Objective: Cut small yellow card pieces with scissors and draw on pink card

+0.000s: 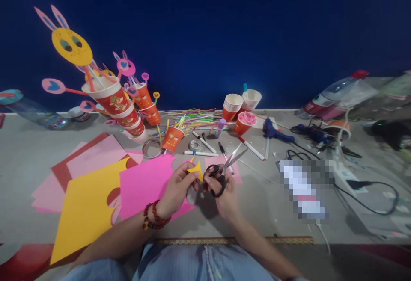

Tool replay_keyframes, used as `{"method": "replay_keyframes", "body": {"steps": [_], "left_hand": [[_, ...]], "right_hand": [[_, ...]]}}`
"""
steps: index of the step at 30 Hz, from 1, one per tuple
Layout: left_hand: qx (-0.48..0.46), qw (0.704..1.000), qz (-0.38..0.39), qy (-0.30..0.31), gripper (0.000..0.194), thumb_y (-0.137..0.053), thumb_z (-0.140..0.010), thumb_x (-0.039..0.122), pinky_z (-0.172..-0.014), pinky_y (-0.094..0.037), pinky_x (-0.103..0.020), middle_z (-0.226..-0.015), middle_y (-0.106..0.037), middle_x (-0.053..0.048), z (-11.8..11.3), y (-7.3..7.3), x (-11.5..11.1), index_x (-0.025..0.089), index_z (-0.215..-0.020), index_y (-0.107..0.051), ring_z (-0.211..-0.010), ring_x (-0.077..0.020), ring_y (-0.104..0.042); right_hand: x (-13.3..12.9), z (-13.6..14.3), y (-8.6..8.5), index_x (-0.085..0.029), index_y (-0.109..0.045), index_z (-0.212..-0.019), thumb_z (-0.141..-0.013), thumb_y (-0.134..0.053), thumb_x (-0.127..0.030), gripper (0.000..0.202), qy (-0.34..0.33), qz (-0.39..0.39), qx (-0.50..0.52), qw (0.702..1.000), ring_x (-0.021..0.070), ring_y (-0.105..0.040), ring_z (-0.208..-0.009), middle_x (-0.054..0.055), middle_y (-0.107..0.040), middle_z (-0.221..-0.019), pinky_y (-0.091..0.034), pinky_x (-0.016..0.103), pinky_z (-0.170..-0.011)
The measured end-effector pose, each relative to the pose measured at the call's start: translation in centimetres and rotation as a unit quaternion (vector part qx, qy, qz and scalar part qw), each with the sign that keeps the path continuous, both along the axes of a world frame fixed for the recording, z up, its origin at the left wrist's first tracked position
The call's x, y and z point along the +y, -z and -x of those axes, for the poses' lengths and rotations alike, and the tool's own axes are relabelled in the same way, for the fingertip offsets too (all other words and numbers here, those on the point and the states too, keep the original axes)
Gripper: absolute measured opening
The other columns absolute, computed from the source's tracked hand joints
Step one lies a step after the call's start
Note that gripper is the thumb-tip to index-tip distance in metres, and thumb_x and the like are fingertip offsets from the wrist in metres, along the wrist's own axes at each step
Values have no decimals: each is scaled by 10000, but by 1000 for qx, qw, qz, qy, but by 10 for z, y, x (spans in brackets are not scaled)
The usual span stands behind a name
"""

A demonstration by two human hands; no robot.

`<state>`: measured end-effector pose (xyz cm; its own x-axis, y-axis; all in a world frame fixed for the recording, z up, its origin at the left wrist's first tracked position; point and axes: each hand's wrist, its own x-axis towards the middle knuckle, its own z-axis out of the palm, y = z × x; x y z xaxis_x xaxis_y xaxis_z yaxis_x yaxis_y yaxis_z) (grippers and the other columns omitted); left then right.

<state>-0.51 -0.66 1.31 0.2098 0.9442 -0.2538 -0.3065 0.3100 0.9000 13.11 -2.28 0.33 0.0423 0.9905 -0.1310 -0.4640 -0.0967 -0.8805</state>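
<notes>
Over the front middle of the table, my left hand (180,186) pinches a small yellow piece of paper (196,171) between thumb and fingers. My right hand (226,193) has its fingers in the black handles of a pair of scissors (231,160). The scissor blades are spread apart and point up and away, clear of the yellow piece. Beneath my left hand and wrist lies a bright pink sheet (144,182) with curved cut-outs along its edge. A larger yellow sheet (86,204), also with rounded cut-outs, is to its left.
Rabbit-faced paper cups (112,97) stand stacked at the back left. Pipe cleaners (195,118), markers (252,148), a tape roll (194,145) and plain cups (232,106) spread across the back. Rightward are a blue glue gun (278,132), a blurred-out device (302,189), cables and a bottle (334,95).
</notes>
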Motion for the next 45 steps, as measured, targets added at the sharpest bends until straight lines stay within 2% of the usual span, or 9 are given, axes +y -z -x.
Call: {"method": "replay_keyframes", "body": {"steps": [13,20,31,45], "left_hand": [[6,1000,-3,-5,236,-692,-800,370,-534,-376,-213,-587,-568,59,-1,1,0,200,-783,-529,-488,-89,-500],[-7,1000,4,-4,229,-699,-794,352,-519,-363,-203,-565,-567,64,-1,-2,0,197,-796,-531,-482,-84,-502],[-11,1000,0,-5,252,-713,-776,372,-543,-389,-212,-552,-576,54,-3,-7,0,193,-783,-535,-491,-97,-533],[-22,1000,-13,0,205,-712,-808,329,-543,-409,-200,-591,-597,50,0,-2,1,183,-803,-570,-503,-88,-560]], "right_hand": [[0,1,2,-234,-549,-878,-763,-785,-279,266,-24,-34,2,999,122,-569,-598,-40,-624,-738,-439,243,-559],[0,0,-1,-230,-547,-870,-686,-840,-282,350,-4,-21,-24,999,128,-568,-595,-38,-627,-730,-443,245,-546],[0,0,-2,-231,-558,-845,-688,-826,-297,317,13,-14,-52,998,136,-575,-634,-26,-627,-769,-447,243,-566],[0,-1,1,-229,-563,-848,-682,-829,-279,317,14,-15,-62,998,134,-554,-634,-28,-617,-760,-403,242,-558]]}}
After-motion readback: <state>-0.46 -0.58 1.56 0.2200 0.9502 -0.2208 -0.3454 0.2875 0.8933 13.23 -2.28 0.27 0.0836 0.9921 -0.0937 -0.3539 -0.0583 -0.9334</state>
